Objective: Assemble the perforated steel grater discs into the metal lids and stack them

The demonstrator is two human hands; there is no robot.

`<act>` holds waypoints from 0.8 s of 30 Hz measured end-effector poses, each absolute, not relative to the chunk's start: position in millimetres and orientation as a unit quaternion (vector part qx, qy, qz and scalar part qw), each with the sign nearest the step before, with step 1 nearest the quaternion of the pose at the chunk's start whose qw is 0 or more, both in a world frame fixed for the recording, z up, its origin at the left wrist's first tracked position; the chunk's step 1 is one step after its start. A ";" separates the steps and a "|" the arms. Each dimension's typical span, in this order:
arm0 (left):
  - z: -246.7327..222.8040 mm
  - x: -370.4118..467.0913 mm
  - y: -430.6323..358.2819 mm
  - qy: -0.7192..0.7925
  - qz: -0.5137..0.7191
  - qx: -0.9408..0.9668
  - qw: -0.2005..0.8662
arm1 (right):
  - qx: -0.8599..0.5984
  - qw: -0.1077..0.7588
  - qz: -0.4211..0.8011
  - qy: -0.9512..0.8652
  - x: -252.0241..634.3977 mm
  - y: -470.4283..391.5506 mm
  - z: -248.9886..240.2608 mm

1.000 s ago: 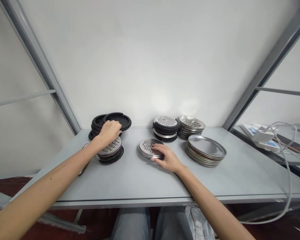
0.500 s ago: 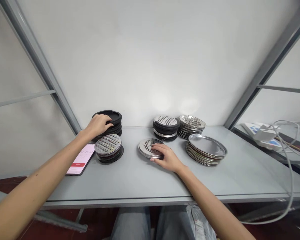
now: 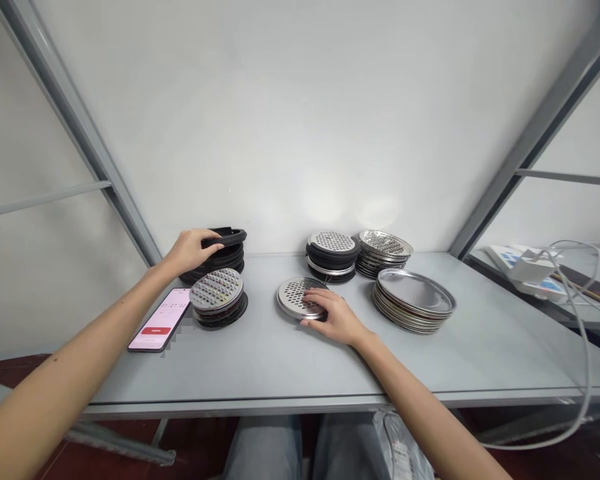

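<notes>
Gripping a thick, matte black ring [image 3: 233, 236] by its rim, the left hand [image 3: 191, 249] has thumb and fingers clamped together on it, above a stack of black pieces [image 3: 235, 257]. Fingers slightly apart, the right hand [image 3: 336, 316] lies over the right side of a round metal disc [image 3: 294, 295], its face punched with small holes and its rim shiny; whether it squeezes the disc, I cannot tell. The disc sits flat near the middle of the smooth grey desk [image 3: 280, 367], set back from the straight front edge. Bare surface separates it from the rough-toothed grater stack [image 3: 217, 289] at left, and from the smooth, raised-rim metal plates [image 3: 414, 292] at right. Behind it, near the wall [image 3: 300, 133], a black-and-silver stack [image 3: 332, 257] stands close beside toothed metal rounds [image 3: 383, 245], leaving little room between them.
</notes>
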State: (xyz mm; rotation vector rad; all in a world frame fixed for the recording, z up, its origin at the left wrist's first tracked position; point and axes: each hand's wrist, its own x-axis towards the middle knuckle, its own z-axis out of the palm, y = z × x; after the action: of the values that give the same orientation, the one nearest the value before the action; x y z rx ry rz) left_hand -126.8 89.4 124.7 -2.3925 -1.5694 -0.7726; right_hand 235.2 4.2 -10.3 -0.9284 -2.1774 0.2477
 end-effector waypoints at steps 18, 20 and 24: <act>108.8 -143.4 98.6 -0.486 -0.244 -0.829 0.132 | -0.363 0.365 0.097 -0.852 235.5 4.9 -12.2; 101.9 -145.0 99.8 -0.484 -0.218 -0.839 0.119 | -0.364 0.363 0.098 -0.852 235.2 4.9 -12.3; 96.9 -142.7 98.4 -0.488 -0.194 -0.841 0.129 | -0.366 0.355 0.099 -0.854 234.8 4.8 -12.4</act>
State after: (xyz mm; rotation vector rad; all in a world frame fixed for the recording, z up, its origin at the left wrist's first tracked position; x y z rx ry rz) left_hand -142.7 98.4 96.9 -2.4442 -1.4191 -0.5634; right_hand 234.8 4.8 -12.4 -0.9468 -2.2077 0.2557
